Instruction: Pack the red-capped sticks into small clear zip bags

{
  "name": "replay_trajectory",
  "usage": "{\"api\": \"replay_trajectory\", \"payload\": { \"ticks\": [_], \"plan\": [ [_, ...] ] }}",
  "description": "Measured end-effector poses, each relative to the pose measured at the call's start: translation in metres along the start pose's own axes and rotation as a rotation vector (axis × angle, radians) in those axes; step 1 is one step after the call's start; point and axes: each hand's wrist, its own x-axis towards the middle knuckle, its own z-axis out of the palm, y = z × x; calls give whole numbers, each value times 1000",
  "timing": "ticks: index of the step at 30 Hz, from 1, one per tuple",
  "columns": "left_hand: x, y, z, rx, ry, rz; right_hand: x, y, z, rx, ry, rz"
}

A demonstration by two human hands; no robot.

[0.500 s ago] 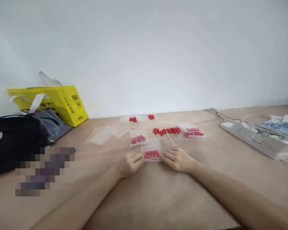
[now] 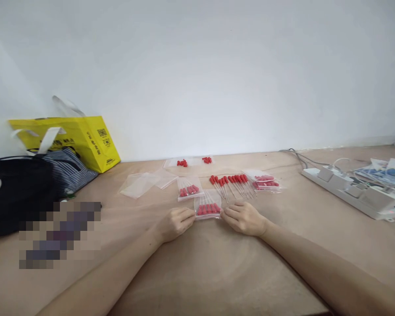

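Note:
A small clear plastic bag [image 2: 208, 205] with several red-capped pins in it lies flat on the wooden table [image 2: 217, 263]. My left hand [image 2: 177, 221] pinches its left lower corner with curled fingers. My right hand [image 2: 243, 217] pinches its right lower corner in the same way. Just beyond it lies another filled bag [image 2: 188, 189]. A loose row of red-capped pins [image 2: 232, 182] lies to the right of that bag, and further right are stacked filled bags [image 2: 266, 181].
Empty clear bags [image 2: 141, 183] lie at the left, and two small heaps of red caps [image 2: 194, 162] sit near the wall. A yellow bag [image 2: 82, 139] and dark bags [image 2: 23, 188] fill the left side. A white power strip [image 2: 352, 192] and papers [image 2: 386, 171] lie at the right.
Both hands have stayed on the bag's corners, and the bag has shifted slightly away from me. The camera view has shifted a little.

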Motion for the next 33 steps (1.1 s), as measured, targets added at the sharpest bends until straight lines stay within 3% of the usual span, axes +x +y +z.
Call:
{"api": "replay_trajectory", "payload": {
  "ticks": [9, 21, 29, 33],
  "plan": [
    [3, 2, 2, -21, 41, -45, 7, -4, 5, -9, 37, 23],
    [11, 2, 7, -64, 64, -4, 11, -8, 11, -38, 66, 50],
    [25, 7, 25, -42, 83, 11, 18, -9, 16, -9, 69, 54],
    [26, 8, 25, -17, 61, 42, 19, -9, 14, 27, 67, 63]
  ]
}}
